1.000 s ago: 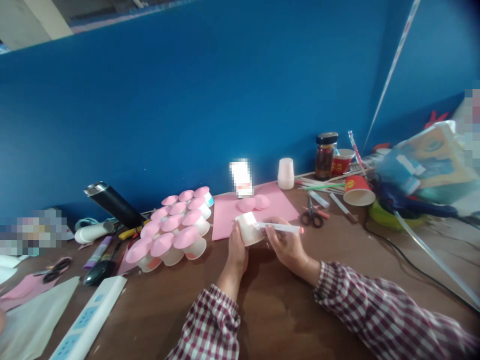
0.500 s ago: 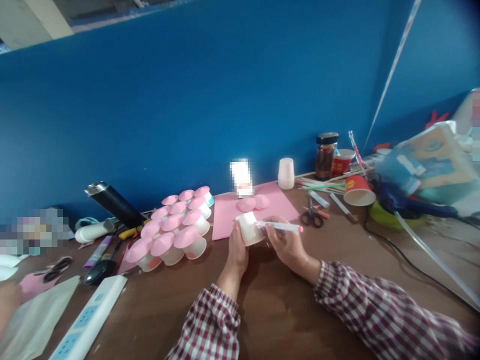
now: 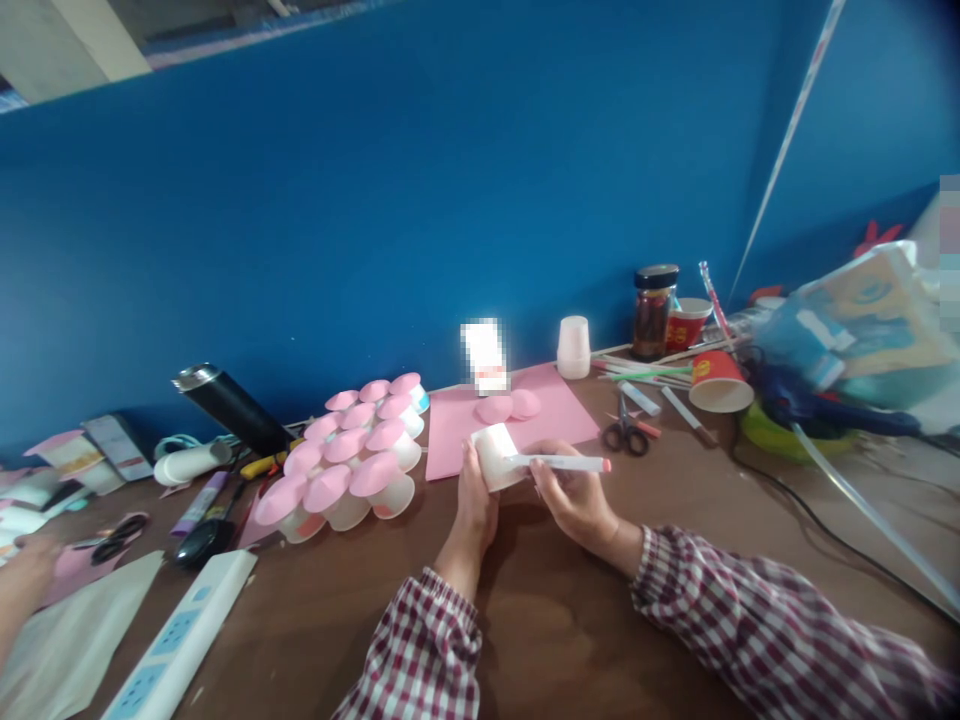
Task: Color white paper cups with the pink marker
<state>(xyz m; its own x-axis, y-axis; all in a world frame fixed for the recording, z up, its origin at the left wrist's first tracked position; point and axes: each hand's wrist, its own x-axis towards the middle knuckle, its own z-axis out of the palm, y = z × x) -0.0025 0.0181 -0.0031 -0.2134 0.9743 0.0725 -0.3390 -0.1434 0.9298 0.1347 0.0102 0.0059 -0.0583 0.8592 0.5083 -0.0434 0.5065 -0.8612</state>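
Note:
A white paper cup [image 3: 495, 455] is tilted upside down in my left hand [image 3: 474, 495], whose fingers wrap round its left side. Pinched in my right hand [image 3: 574, 495] is a white marker [image 3: 570, 463] with a pinkish-red end; its tip meets the cup's side. Just beyond the cup lie two pink paper discs [image 3: 495, 409] on pink paper sheets [image 3: 450, 440]. To the left stand several cups topped with pink paper cones [image 3: 328, 487].
Black scissors [image 3: 625, 435], a marker cap and pens lie to the right. A stack of white cups [image 3: 574, 348], a lidded jar [image 3: 654, 312] and a red cup [image 3: 718, 382] stand farther back. A power strip [image 3: 180, 635], a black flask [image 3: 229, 410] and another person's hand [image 3: 30, 580] are at left.
The marker has swung a little lower and more level against the cup, with my right hand shifting slightly. At far left, the other person's hand has moved up and right.

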